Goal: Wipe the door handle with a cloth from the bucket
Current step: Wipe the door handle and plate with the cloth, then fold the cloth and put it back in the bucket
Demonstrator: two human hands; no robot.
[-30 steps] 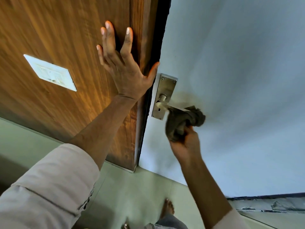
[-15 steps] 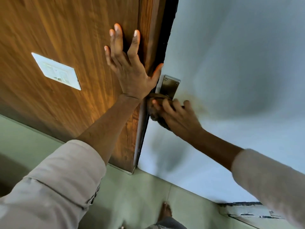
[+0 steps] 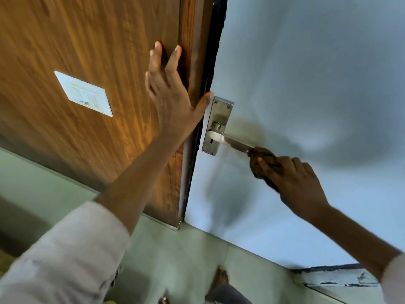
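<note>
A steel lever door handle [image 3: 232, 141] on a metal backplate [image 3: 219, 119] is fixed to the pale grey door [image 3: 306, 84]. My right hand [image 3: 291, 183] is shut on a bunched brown cloth [image 3: 263, 156], which is wrapped around the free end of the lever. My left hand [image 3: 171, 95] lies flat, fingers spread, on the wooden panel [image 3: 87, 51] beside the door's edge, its thumb near the backplate. No bucket is in view.
A white switch plate [image 3: 84, 94] sits on the wooden panel to the left. The dark door edge gap [image 3: 208, 84] runs between panel and door. Pale floor tiles [image 3: 175, 260] lie below, with my bare foot [image 3: 220, 279] showing.
My right hand slid the cloth from the backplate end out along the lever to its free end. The left hand stayed pressed on the panel.
</note>
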